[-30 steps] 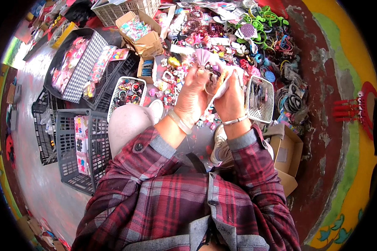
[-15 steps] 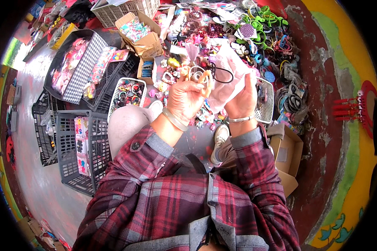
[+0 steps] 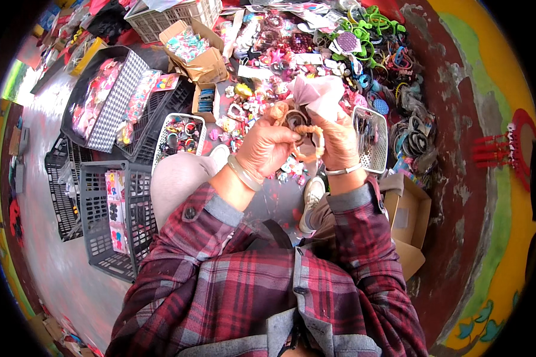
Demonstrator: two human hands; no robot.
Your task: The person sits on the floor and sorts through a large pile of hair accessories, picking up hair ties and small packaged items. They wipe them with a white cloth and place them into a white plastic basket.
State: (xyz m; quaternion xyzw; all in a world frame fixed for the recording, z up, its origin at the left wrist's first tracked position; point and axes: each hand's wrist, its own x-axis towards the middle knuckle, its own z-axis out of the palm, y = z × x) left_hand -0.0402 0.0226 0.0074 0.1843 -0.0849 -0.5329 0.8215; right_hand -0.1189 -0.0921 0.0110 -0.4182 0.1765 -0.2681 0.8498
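Observation:
My left hand point(image 3: 263, 147) is closed around several hair ties, a fuzzy tan hair tie point(image 3: 309, 156) hanging from its fingertips toward my right hand. Dark and brownish loops point(image 3: 294, 119) show just above them, partly covered by the fingers. In my right hand point(image 3: 340, 146), closed, is a piece of sheer pale pink cloth point(image 3: 323, 95), bunched up and rising past the fingertips. The two hands nearly meet over a pile of small hair accessories point(image 3: 274, 74). The fingers hide how the cloth and the loops join.
A white basket point(image 3: 382, 160) of dark items stands right of my hands, another white basket point(image 3: 158, 156) to the left. Left also are a grey crate point(image 3: 138, 205) and small cartons point(image 3: 215, 71). Green headbands point(image 3: 372, 35) lie at far right; an open cardboard box point(image 3: 415, 208) sits by my right arm.
The pink cloth, spread out before, is now bunched smaller and my right hand has come closer to the left. The black loop that stuck out is no longer plain; the tan tie hangs nearer the right hand.

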